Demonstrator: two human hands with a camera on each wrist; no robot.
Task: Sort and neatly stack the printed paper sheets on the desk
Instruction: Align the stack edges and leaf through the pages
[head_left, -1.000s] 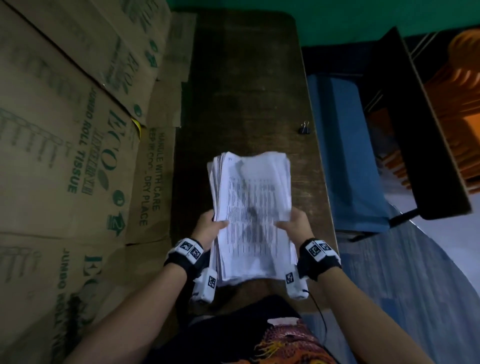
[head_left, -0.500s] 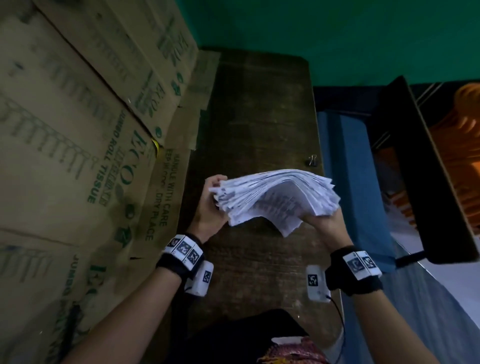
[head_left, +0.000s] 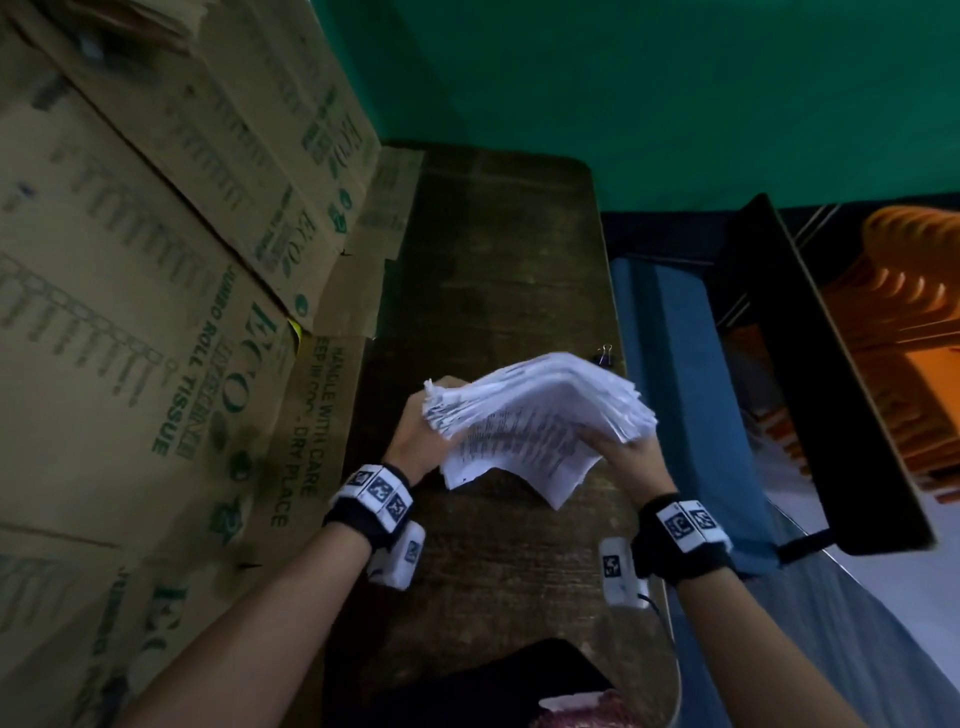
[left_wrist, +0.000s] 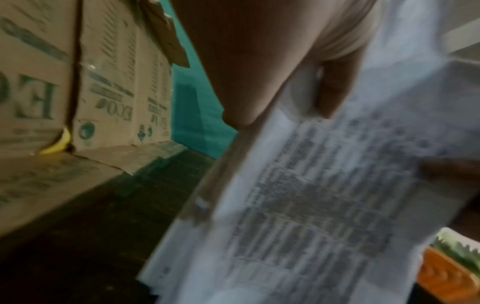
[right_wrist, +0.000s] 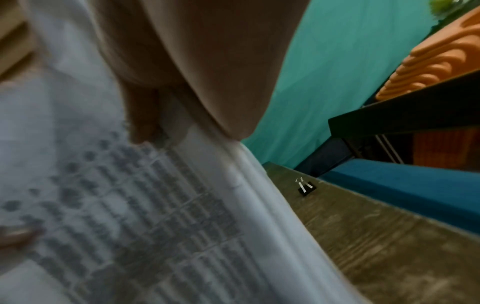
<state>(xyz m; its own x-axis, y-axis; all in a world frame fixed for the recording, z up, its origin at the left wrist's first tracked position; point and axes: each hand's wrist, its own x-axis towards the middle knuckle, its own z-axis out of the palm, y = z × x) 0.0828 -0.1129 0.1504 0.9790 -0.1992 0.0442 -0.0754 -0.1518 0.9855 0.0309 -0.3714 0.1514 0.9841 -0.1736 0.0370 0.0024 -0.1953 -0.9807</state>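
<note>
A thick stack of printed paper sheets (head_left: 535, 421) is held up off the dark wooden desk (head_left: 498, 260), tilted with its printed underside toward me. My left hand (head_left: 421, 431) grips the stack's left edge, and my right hand (head_left: 623, 452) grips its right edge. The sheets are uneven and fan out at the top. The left wrist view shows my left hand (left_wrist: 298, 82) curled round the printed sheets (left_wrist: 324, 195). In the right wrist view my right hand (right_wrist: 182, 92) clasps the stack (right_wrist: 155, 205) from its side.
Cardboard boxes (head_left: 156, 312) line the desk's left side. A small binder clip (head_left: 604, 356) lies near the desk's right edge, just behind the stack. A blue bench (head_left: 670, 374) and a black board (head_left: 810, 374) stand to the right, a green wall (head_left: 623, 93) behind.
The stack went from lying flat under both hands near the front edge to being lifted and tipped up. Both hands moved from its near end to its left and right edges.
</note>
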